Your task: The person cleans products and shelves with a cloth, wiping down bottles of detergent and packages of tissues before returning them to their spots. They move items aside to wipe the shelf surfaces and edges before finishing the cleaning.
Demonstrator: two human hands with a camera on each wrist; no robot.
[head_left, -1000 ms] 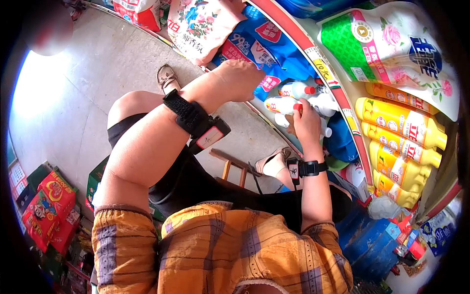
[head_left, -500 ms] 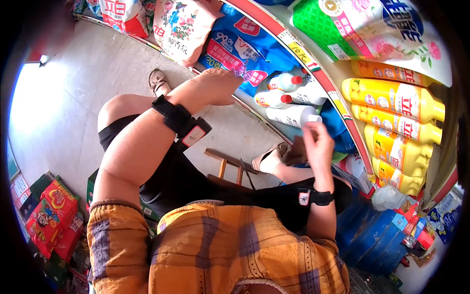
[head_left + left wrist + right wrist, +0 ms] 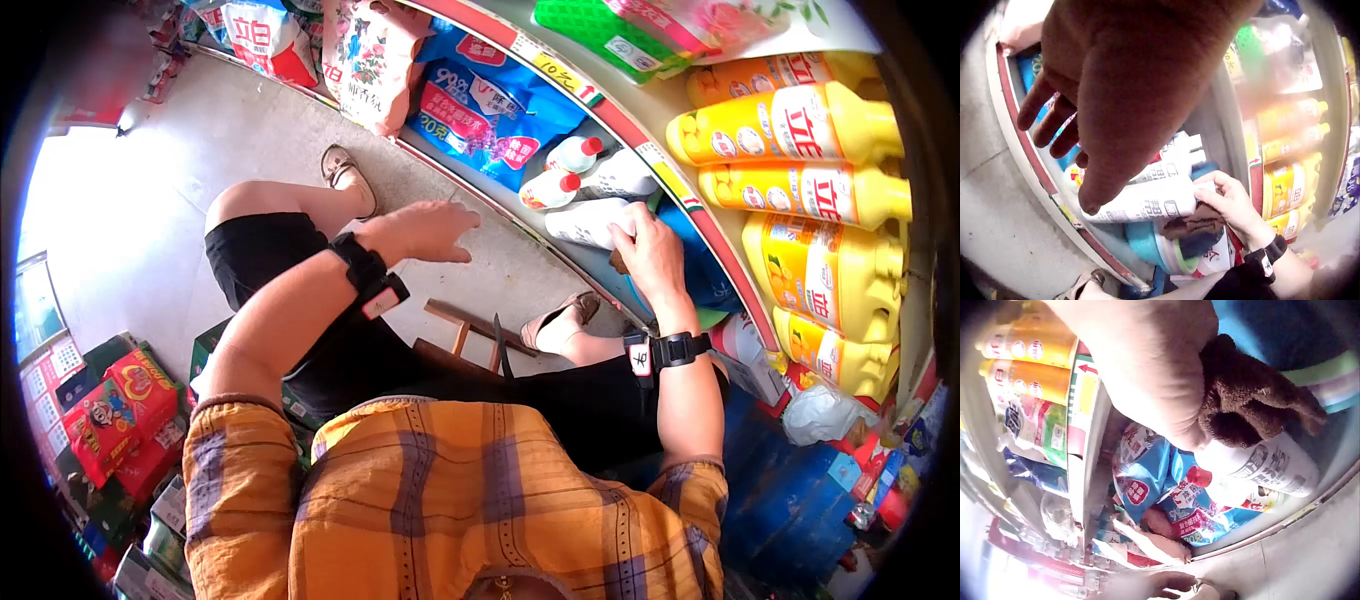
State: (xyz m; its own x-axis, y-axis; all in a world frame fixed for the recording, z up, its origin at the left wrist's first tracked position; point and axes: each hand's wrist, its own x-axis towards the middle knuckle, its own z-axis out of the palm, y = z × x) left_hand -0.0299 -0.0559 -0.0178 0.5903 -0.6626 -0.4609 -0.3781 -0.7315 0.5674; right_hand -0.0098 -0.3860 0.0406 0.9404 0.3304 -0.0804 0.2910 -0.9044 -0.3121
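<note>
In the head view, my right hand point(image 3: 655, 250) pinches the cap end of a white bottle point(image 3: 590, 222) lying on the lower shelf. Brown cloth point(image 3: 1247, 394) is bunched in that same hand, beside the bottle, in the right wrist view. Two red-capped bottles point(image 3: 549, 189) point(image 3: 574, 155) lie just beyond. My left hand point(image 3: 425, 232) hangs in front of the shelf edge, fingers loosely extended, holding nothing. From the left wrist, the palm and spread fingers of the left hand point(image 3: 1129, 81) cover part of the bottle row, with the white bottle point(image 3: 1141, 203) behind the thumb.
Blue detergent bags point(image 3: 480, 110) and a floral bag point(image 3: 368, 65) stand farther along the lower shelf. Yellow bottles point(image 3: 790, 125) line the upper shelf, behind its red-edged rim point(image 3: 620, 120). A wooden stool point(image 3: 462, 338) and a blue barrel point(image 3: 780, 490) are close to the legs.
My right hand has left the red-capped bottle and now grips the white bottle's cap end. My left hand has drawn back a little from the shelf edge, and its fingers have spread. The head view has shifted.
</note>
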